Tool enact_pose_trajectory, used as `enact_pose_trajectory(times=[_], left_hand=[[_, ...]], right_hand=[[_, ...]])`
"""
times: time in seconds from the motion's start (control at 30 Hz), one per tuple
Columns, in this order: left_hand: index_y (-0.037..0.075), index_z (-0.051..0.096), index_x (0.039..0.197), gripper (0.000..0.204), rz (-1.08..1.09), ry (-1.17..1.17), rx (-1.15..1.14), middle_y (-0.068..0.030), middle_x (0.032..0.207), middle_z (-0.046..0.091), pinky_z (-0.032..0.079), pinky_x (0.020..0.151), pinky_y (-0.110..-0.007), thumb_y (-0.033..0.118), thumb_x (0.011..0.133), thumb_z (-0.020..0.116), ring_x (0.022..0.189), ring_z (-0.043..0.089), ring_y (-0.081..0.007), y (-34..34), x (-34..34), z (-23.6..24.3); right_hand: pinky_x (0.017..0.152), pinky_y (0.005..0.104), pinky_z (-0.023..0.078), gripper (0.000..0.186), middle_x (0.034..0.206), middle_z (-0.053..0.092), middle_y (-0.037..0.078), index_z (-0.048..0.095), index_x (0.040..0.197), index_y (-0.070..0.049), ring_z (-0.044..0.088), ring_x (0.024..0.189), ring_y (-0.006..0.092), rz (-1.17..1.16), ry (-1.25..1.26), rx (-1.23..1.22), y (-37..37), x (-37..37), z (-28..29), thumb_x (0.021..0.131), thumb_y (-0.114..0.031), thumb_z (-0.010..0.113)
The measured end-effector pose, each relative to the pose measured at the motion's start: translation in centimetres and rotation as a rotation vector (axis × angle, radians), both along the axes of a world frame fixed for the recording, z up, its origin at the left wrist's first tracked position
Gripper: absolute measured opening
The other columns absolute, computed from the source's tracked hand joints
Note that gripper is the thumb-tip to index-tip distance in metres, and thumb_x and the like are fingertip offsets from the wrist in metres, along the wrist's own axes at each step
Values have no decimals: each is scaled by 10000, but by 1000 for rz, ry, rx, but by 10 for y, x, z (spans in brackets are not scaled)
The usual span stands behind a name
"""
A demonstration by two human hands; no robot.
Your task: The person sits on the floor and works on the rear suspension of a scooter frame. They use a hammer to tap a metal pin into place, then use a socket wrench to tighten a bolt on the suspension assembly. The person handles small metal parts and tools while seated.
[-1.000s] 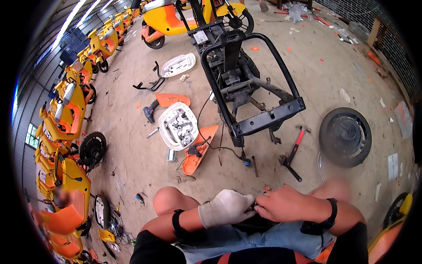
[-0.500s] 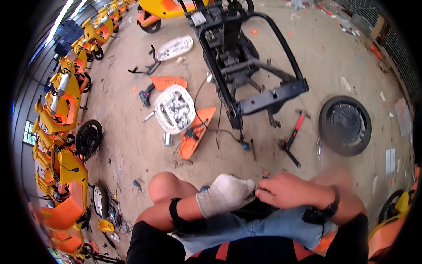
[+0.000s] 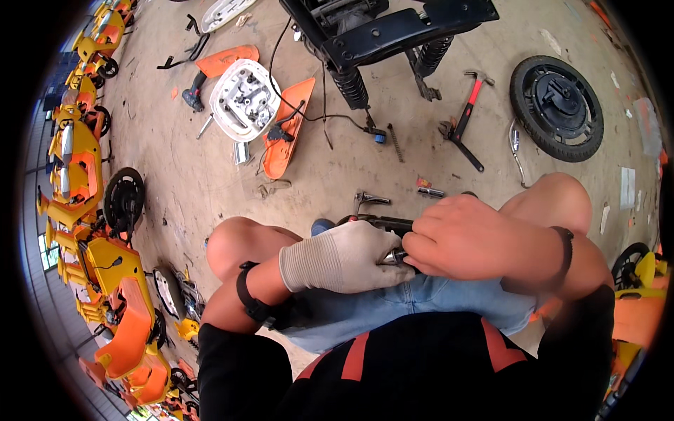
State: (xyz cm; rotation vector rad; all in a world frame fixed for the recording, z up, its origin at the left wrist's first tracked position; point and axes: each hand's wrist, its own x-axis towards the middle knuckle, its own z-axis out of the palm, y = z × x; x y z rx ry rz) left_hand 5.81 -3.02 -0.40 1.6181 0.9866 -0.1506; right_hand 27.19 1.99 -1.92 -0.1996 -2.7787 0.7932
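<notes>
My left hand [image 3: 351, 259], in a pale knitted glove, and my bare right hand [image 3: 460, 238] meet over my lap, both closed on a small silver metal fitting [image 3: 394, 257]. Its far end is hidden by my fingers. Behind the hands lies a long black part [image 3: 390, 224], mostly covered by them. Just past it on the floor are a socket wrench [image 3: 373, 199] and a short silver cylinder [image 3: 431, 191].
A black vehicle frame [image 3: 379, 34] with springs stands ahead. A loose wheel [image 3: 556, 109], a red-handled hammer [image 3: 472, 98], a white parts tray [image 3: 242, 98], orange panels [image 3: 288, 130] and a drill [image 3: 193, 98] lie around. Yellow-orange scooters [image 3: 77, 161] line the left.
The view has tipped down, so the frame and floor items appear higher and the hands nearer the centre. The tools just beyond my lap now show. My hands remain together on the small piece.
</notes>
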Motion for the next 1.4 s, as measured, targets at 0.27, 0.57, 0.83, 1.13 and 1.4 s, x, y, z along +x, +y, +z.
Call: enact_pose_trajectory(times=[0.27, 0.57, 0.83, 1.13, 1.4], left_hand=[[19, 597, 792, 403, 12, -181, -777, -1, 612, 542, 442, 520, -282, 394, 910, 684, 554, 517, -86, 4, -2, -7], [20, 593, 931, 359, 103, -26, 366, -120, 701, 627, 523, 622, -398, 362, 869, 683, 694, 665, -310, -9, 17, -26], [25, 569, 866, 307, -15, 133, 571, -118, 731, 641, 534, 620, -404, 316, 820, 656, 701, 671, -305, -16, 29, -18], [79, 554, 761, 353, -86, -123, 362, -84, 537, 529, 433, 413, -393, 402, 876, 638, 460, 565, -290, -50, 16, -7], [78, 568, 851, 327, -176, -120, 256, -88, 577, 575, 459, 422, -403, 398, 905, 597, 498, 612, -302, -48, 9, 0]], right_hand=[[519, 283, 357, 187, 659, 407, 0, 541, 777, -64, 478, 603, 142, 80, 145, 284, -4, 5, 1, 691, -165, 673], [495, 342, 426, 182, 592, 499, 54, 518, 704, -63, 553, 535, 230, -96, -3, 75, -1, 17, -7, 754, -159, 665], [460, 381, 472, 266, 561, 553, 80, 514, 683, -64, 594, 495, 277, -177, -142, -133, -18, 12, 2, 834, -234, 652], [422, 334, 445, 271, 520, 529, 56, 512, 656, -71, 568, 454, 220, -8, -11, -343, -45, 14, 1, 811, -231, 664], [437, 313, 439, 294, 535, 516, 38, 503, 651, -82, 560, 468, 192, -2, -31, -336, -45, 12, 11, 801, -250, 692]])
